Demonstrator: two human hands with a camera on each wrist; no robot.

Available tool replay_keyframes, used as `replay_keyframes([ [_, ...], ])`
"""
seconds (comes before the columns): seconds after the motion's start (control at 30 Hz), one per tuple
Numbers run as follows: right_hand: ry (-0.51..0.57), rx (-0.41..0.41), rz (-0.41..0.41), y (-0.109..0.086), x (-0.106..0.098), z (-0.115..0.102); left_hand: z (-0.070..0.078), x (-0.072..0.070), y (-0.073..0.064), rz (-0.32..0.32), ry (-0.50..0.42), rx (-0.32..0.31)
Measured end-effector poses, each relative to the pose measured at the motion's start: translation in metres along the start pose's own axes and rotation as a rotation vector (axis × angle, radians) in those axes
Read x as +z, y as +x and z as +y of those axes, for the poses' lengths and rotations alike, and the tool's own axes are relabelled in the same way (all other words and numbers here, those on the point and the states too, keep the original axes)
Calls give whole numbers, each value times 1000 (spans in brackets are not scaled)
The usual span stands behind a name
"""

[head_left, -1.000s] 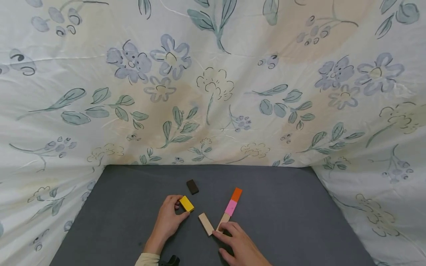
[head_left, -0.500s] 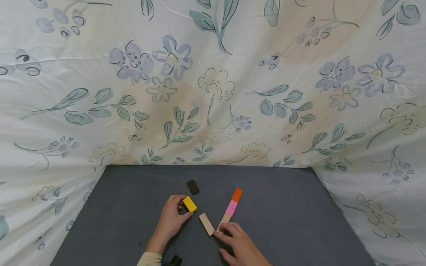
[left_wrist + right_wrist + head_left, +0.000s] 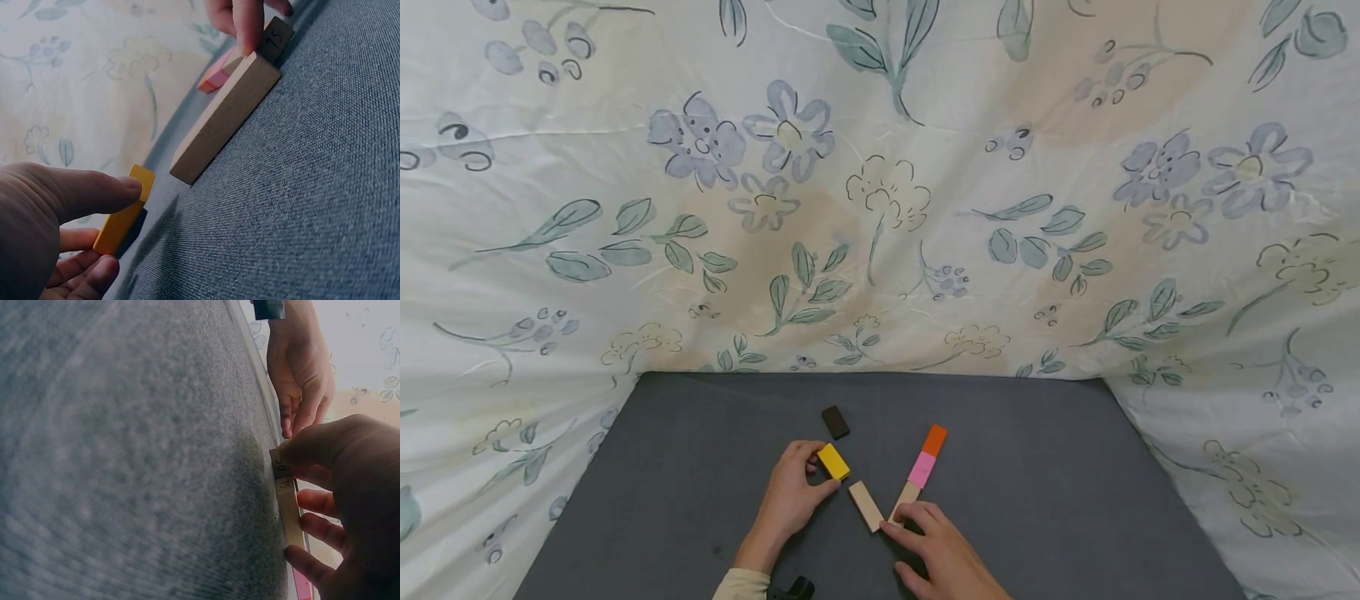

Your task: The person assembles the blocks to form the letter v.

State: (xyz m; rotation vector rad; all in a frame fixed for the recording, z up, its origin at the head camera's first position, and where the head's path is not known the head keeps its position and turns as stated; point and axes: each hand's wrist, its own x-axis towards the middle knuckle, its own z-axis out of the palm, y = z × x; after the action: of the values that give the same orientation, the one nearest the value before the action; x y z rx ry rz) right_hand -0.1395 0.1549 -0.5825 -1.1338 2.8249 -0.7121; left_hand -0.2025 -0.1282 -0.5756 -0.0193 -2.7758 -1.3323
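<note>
My left hand point(image 3: 790, 496) pinches a small yellow block point(image 3: 833, 462) between thumb and fingers, close over the grey cloth. In the left wrist view the yellow block point(image 3: 122, 215) tilts by the near end of a plain wooden block point(image 3: 225, 122). My right hand point(image 3: 942, 546) touches the spot where two plain wooden blocks meet in a V, a fingertip point(image 3: 249, 40) on the end of the left one. The right plain block point(image 3: 907, 495) runs on into a pink block point(image 3: 922, 469) and an orange block point(image 3: 934, 439). Dark numerals show on block ends.
A dark brown block point(image 3: 835, 422) lies farther back, beyond the yellow one. The grey cloth-covered table point(image 3: 1037, 483) meets a white floral sheet point(image 3: 880, 250) at its back and sides. A black wrist device point(image 3: 793, 588) shows at the bottom edge.
My left hand has carried the yellow block to the right and slightly down, closer to the left plain block. The right hand and the other blocks stay where they were.
</note>
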Motion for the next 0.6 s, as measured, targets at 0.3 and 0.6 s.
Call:
replay_keyframes([
  [0.3,-2,4,4,0,1,0,1,4,0,-14,-6,-7],
  [0.6,5,11,-3,-1,0,0,3,7,1,-21,-7,16],
])
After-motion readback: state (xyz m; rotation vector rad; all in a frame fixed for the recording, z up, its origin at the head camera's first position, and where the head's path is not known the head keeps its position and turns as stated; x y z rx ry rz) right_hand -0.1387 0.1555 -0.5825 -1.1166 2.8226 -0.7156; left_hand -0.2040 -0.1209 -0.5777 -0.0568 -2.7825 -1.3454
